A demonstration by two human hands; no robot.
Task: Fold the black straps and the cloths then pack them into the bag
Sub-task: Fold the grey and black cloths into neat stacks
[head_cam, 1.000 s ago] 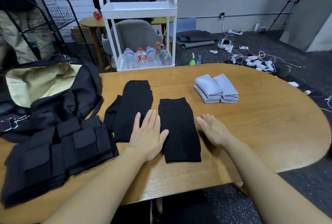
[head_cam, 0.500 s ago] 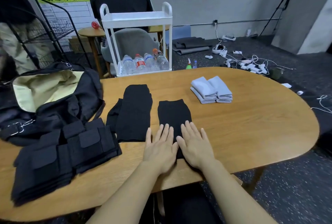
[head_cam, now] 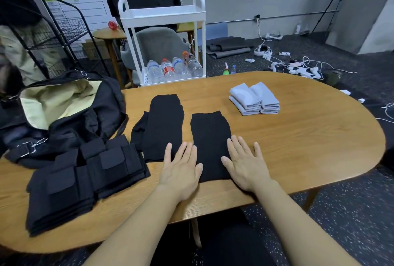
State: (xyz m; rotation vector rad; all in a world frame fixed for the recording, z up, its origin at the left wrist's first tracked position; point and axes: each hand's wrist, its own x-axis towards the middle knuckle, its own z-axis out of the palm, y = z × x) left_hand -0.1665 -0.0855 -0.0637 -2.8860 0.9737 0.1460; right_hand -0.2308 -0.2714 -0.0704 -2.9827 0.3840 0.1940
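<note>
Both hands lie flat, fingers straight: left hand (head_cam: 180, 169) and right hand (head_cam: 247, 164) flank the folded black cloth (head_cam: 210, 139). Each touches its edge on the table (head_cam: 298, 148).

Left hand (head_cam: 181, 169), right hand (head_cam: 246, 166): flat, spread.

Oval wooden bench (head_cam: 298, 148). On it: open black bag (head_cam: 70, 120), stacked black straps (head_cam: 85, 178), two folded black cloths (head_cam: 210, 137) (head_cam: 164, 129), grey folded cloths (head_cam: 254, 99).
</note>
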